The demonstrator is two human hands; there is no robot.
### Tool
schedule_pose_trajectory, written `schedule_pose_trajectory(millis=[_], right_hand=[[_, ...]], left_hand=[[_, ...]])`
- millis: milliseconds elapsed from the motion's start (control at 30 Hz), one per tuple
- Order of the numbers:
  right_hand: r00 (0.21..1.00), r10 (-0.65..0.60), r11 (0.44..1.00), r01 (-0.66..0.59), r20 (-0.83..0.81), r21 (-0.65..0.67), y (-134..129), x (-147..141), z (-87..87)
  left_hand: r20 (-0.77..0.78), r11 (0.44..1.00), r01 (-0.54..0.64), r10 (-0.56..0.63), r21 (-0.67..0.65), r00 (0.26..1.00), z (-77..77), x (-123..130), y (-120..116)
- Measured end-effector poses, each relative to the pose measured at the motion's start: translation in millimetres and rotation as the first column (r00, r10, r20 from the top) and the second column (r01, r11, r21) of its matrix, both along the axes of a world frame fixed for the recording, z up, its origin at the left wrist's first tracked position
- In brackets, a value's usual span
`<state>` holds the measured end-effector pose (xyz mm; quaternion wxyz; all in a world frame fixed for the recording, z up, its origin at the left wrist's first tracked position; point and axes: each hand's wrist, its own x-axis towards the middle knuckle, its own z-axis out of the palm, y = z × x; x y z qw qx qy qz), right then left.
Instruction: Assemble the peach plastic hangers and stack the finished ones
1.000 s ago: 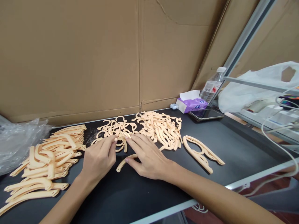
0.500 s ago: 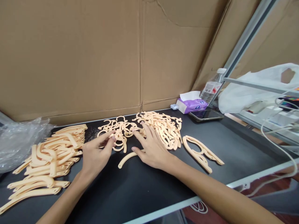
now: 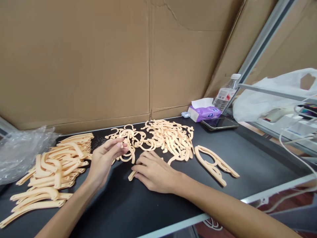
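My left hand (image 3: 104,160) is closed in a pinch on a small peach plastic piece (image 3: 123,145), mostly hidden by the fingertips. To its right, my right hand (image 3: 155,172) lies low over the black tabletop, its fingers wrapped round a curved peach plastic arm (image 3: 131,176); only one end of that arm shows. Just beyond both hands are loose peach plastic hooks (image 3: 129,132). Behind my right hand spreads a heap of small curved peach pieces (image 3: 170,137). A folded peach plastic hanger (image 3: 210,167) rests right of it.
A stack of curved peach arms (image 3: 58,165) and clear plastic wrap (image 3: 23,152) occupy the left side. A phone (image 3: 220,123), purple tissue pack (image 3: 205,113) and bottle (image 3: 226,94) stand at the back right. Cardboard (image 3: 99,66) walls the rear.
My right hand has come back towards me from the hooks and closed round the curved arm. My left hand has shifted slightly right, still pinching.
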<state>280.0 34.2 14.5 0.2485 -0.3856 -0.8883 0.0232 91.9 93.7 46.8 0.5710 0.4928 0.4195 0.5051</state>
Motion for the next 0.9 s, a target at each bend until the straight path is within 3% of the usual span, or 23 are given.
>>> schedule_pose_trajectory(millis=[300, 433, 567, 633, 733, 900], right_hand=[[0.993, -0.100, 0.986, 0.106, -0.056, 0.126, 2, 6, 2.7], [0.967, -0.164, 0.985, 0.173, -0.196, 0.025, 1, 8, 8.9], [0.902, -0.164, 0.979, 0.098, -0.399, -0.181, 0, 10, 13.3], [0.851, -0.176, 0.932, -0.017, -0.495, -0.361, 1, 10, 13.2], [0.746, -0.257, 0.796, -0.197, -0.614, -0.572, 2, 10, 11.1], [0.589, -0.337, 0.709, -0.354, -0.734, -0.610, 7, 9, 10.6]], left_hand=[[0.046, 0.991, 0.136, -0.136, -0.014, 0.990, 2.5, 0, -2], [0.012, 0.989, 0.139, -0.138, -0.049, 0.990, 4.6, -2, -5], [-0.080, 0.992, 0.125, -0.127, -0.026, 0.989, 0.9, -11, -11], [-0.138, 0.990, 0.142, -0.142, -0.008, 0.980, -3.1, -16, -13], [-0.246, 0.985, 0.155, -0.133, 0.071, 0.960, -8.6, -19, -16], [-0.432, 0.965, 0.183, -0.085, 0.190, 0.898, -9.2, -19, -19]])
